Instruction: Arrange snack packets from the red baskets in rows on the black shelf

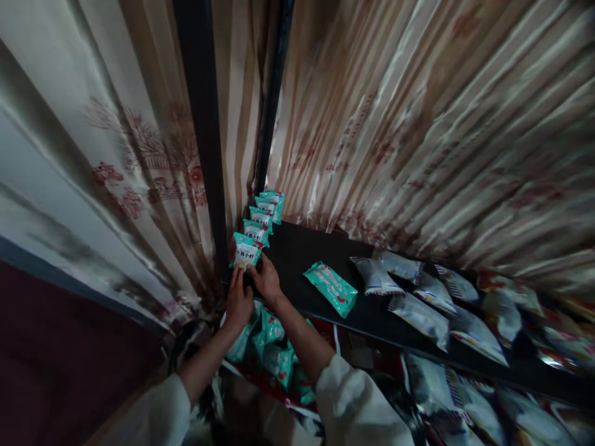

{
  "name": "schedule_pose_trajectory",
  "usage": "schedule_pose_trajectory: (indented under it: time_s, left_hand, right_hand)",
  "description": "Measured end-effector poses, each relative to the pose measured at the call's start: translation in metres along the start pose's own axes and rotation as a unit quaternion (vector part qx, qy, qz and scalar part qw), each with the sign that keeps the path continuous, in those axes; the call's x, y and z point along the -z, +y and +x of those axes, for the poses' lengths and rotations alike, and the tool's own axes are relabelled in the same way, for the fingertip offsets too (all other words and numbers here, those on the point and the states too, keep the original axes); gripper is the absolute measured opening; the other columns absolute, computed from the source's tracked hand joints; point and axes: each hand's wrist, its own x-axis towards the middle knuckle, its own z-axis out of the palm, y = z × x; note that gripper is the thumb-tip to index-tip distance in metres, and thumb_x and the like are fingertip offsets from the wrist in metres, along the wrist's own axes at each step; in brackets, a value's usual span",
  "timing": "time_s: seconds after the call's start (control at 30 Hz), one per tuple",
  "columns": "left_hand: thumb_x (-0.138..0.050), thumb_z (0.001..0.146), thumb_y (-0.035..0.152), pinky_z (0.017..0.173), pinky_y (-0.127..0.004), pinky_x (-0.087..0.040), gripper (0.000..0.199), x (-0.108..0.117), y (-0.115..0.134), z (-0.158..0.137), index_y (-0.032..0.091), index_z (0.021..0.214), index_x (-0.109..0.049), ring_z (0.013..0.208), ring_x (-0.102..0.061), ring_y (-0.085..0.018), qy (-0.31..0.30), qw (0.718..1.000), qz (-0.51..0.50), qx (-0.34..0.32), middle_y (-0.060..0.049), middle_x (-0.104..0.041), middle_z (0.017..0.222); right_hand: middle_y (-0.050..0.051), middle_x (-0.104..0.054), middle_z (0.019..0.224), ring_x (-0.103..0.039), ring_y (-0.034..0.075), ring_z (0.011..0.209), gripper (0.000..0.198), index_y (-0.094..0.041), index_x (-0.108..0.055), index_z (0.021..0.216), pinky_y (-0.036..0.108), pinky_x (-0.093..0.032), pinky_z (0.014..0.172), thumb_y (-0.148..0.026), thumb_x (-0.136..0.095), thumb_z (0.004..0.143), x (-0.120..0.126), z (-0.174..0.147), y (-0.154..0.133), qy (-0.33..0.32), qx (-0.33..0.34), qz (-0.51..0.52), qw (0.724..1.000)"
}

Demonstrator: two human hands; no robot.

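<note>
A teal-and-white snack packet (246,251) stands at the front of a row of matching packets (261,217) at the left end of the black shelf (290,254). My left hand (239,302) has its fingers closed on the packet's lower edge. Beside it, my right hand (266,280) grips the lower right corner of the same packet. My fingertips partly cover its bottom. Another teal packet (331,288) lies flat on the shelf, right of my hands. Below my forearms, a red-edged box (264,385) holds several more teal packets (277,359).
Several silvery packets (421,317) lie along the shelf's right part, with red and orange packets (509,290) beyond them. More bags (432,384) sit lower right. Pleated patterned curtains (372,124) hang behind, and a dark upright post (202,124) rises left of the row.
</note>
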Motion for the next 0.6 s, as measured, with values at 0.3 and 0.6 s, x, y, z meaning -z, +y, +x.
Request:
schedule_pose_trajectory:
  time_s: [0.3, 0.6]
  left_hand:
    - [-0.040, 0.081, 0.012, 0.103, -0.039, -0.044, 0.036, 0.019, -0.007, -0.053, 0.020, 0.109, -0.061, 0.112, -0.057, -0.020, 0.009, 0.998, 0.048, -0.047, -0.009, -0.058, 0.119]
    - [-0.051, 0.072, 0.011, 0.110, -0.042, -0.031, 0.053, 0.022, -0.056, -0.100, 0.013, 0.126, -0.052, 0.132, -0.040, -0.030, -0.070, 0.959, 0.266, 0.073, -0.016, -0.050, 0.135]
  right_hand:
    - [0.009, -0.068, 0.100, -0.064, 0.020, 0.092, 0.036, -0.017, -0.057, 0.113, 0.031, -0.049, 0.085, -0.040, -0.040, 0.091, 0.017, -0.083, 0.009, 0.064, -0.019, 0.105, 0.992]
    - [0.005, -0.071, 0.083, -0.068, 0.023, 0.079, 0.032, -0.022, -0.063, 0.107, 0.034, -0.052, 0.076, -0.021, -0.048, 0.078, -0.019, -0.166, 0.054, -0.121, -0.138, 0.047, 0.982]
